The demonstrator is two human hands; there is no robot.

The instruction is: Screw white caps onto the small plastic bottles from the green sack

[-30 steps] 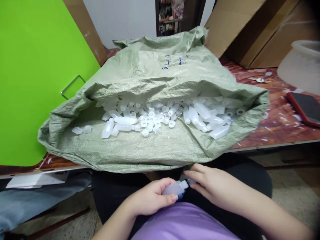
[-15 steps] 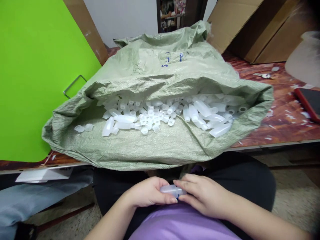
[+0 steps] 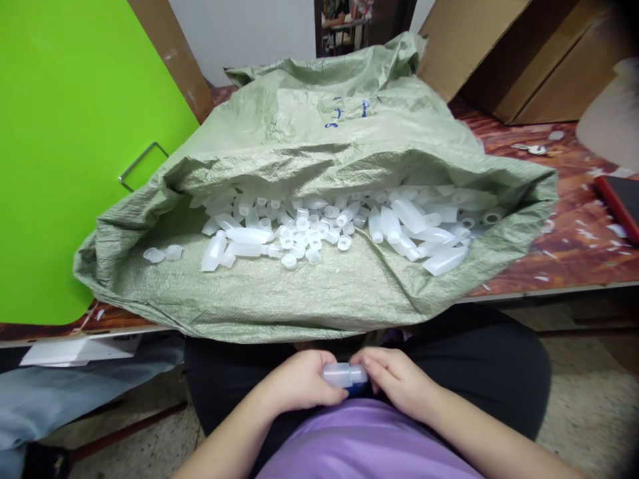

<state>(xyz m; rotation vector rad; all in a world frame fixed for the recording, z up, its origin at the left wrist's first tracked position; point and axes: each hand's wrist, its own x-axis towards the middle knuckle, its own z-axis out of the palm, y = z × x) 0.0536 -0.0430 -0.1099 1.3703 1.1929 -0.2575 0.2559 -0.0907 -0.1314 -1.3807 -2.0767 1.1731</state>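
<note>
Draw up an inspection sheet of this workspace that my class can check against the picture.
Surface: table with a reddish-brown pattern; a green woven sack lies on it, mouth towards the person.
Job's things: small translucent bottle in hand; bottle-shaped pieces and small cap-like pieces lie loose in the sack's mouth.
Clutter: white scraps, keys and a red-edged flat object, partly out of frame.
Hands: left hand holds the bottle; right hand is at its other end, grip unclear.
Cables: nothing seen.
Surroundings: bright green panel at left, cardboard box at far right.
</note>
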